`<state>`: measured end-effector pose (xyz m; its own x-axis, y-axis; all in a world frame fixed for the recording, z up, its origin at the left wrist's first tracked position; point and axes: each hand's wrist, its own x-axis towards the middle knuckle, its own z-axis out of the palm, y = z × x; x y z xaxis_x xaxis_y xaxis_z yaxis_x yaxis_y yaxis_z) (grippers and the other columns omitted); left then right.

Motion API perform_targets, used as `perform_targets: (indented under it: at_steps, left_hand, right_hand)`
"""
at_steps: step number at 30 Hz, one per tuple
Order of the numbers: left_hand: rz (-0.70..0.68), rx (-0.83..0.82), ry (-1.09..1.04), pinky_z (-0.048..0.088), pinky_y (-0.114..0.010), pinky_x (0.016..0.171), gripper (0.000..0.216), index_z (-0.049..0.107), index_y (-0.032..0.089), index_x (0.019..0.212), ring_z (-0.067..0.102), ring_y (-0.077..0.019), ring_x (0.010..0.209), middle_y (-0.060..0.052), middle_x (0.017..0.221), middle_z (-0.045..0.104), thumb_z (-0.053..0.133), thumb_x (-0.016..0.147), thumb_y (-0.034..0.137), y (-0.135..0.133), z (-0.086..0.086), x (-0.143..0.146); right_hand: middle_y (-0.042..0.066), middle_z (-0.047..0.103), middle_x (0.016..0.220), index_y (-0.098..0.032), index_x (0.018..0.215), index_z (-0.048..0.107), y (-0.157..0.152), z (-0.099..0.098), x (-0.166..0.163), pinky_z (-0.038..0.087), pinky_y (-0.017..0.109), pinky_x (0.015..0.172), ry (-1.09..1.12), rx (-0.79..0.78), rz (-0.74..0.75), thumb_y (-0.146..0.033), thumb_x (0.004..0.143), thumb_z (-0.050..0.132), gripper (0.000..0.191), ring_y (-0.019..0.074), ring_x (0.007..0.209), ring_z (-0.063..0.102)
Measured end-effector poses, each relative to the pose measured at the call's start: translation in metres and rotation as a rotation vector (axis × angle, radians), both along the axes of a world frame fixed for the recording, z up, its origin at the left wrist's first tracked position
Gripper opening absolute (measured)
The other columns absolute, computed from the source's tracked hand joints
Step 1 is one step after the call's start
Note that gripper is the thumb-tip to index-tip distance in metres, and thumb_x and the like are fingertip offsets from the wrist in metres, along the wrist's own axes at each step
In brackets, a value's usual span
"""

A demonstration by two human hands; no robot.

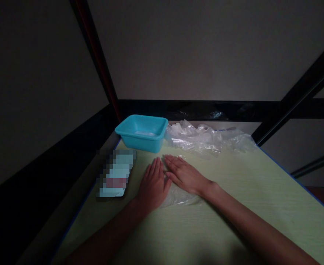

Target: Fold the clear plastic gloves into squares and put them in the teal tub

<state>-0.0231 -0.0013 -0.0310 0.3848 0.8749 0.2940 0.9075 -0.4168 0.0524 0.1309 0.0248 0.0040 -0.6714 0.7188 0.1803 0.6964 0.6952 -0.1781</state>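
A clear plastic bag (182,197) lies flat on the table, partly hidden under my hands. My left hand (153,184) rests palm down at its left side, fingers stretched forward. Across its upper part lies my right hand (184,175), also flat, with the fingers pointing left and away from me. The two thumbs come close together over the plastic. Neither hand grips anything.
Beyond my hands, a turquoise plastic basin (142,143) stands at the table's far left corner, something pale inside. Crumpled clear plastic bags (206,138) lie along the back edge. A blurred-out phone-like slab (117,175) is at the left. The pale table (261,198) has blue edging.
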Motion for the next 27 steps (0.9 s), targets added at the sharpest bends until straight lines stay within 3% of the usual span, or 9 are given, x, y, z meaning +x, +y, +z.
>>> perform_targets:
  at_steps: [5,11,17,27]
  left_hand:
    - [0.024,-0.025,0.028,0.031,-0.046,0.104,0.055,0.039,-0.006,0.128,0.031,-0.0321,0.131,-0.026,0.137,0.037,0.036,0.087,0.030,0.000,0.000,0.002]
    - [0.016,-0.003,0.043,0.032,-0.048,0.103,0.055,0.041,-0.004,0.126,0.032,-0.0340,0.130,-0.028,0.136,0.037,0.038,0.087,0.036,-0.001,0.002,0.003]
    - [0.018,-0.027,0.108,0.033,-0.046,0.103,0.063,0.041,-0.007,0.125,0.033,-0.0353,0.129,-0.029,0.136,0.036,0.041,0.086,0.043,-0.001,0.005,0.002]
    - [0.021,0.046,0.065,0.032,-0.046,0.103,0.062,0.040,-0.004,0.127,0.033,-0.0330,0.129,-0.028,0.136,0.037,0.040,0.087,0.043,0.000,-0.005,0.001]
  right_hand:
    - [0.015,0.033,0.143,-0.006,0.136,0.036,0.002,-0.011,-0.003,0.025,0.044,0.108,-0.045,-0.035,-0.002,-0.038,0.095,0.024,0.053,0.0247,0.132,0.029]
    - [0.015,0.026,0.145,-0.007,0.139,0.030,0.007,-0.017,0.014,0.023,0.047,0.108,-0.085,-0.032,-0.048,-0.055,0.091,0.021,0.069,0.0269,0.134,0.022]
    - [0.015,0.026,0.145,-0.009,0.140,0.027,0.011,-0.018,0.032,0.022,0.046,0.109,-0.100,-0.035,-0.107,-0.060,0.089,0.015,0.074,0.0246,0.135,0.022]
    - [0.014,0.025,0.145,-0.008,0.140,0.028,0.007,-0.019,0.051,0.022,0.045,0.108,-0.103,-0.053,-0.239,-0.064,0.087,0.009,0.079,0.0250,0.135,0.020]
